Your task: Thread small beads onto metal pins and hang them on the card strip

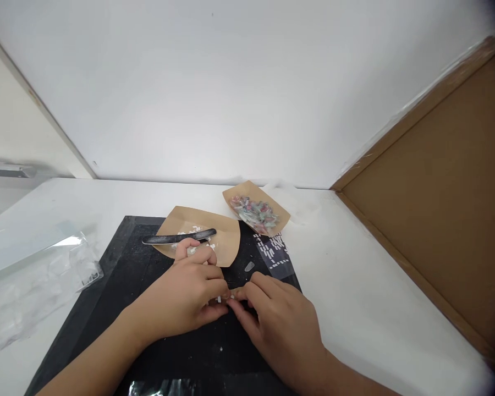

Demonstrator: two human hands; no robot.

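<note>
My left hand (190, 291) and my right hand (280, 319) meet over the black mat (160, 357). Both have their fingertips pinched together around something small, with white bits and a tan edge showing between them. Fingers hide most of it, so I cannot tell its kind. Just beyond my left hand lies a kraft paper tray (226, 242) holding small white pieces. A dark curved nail file (179, 237) rests across this tray. One clear nail tip (249, 266) sits on the mat, close to my right hand's knuckles.
Farther back, a second paper tray (280, 214) holds a clear bag of colourful small pieces (256, 213). A dark sheet with white marks (274, 256) lies at the mat's right edge. Clear plastic packaging (37, 291) covers the left side. A brown board (437, 209) stands at right.
</note>
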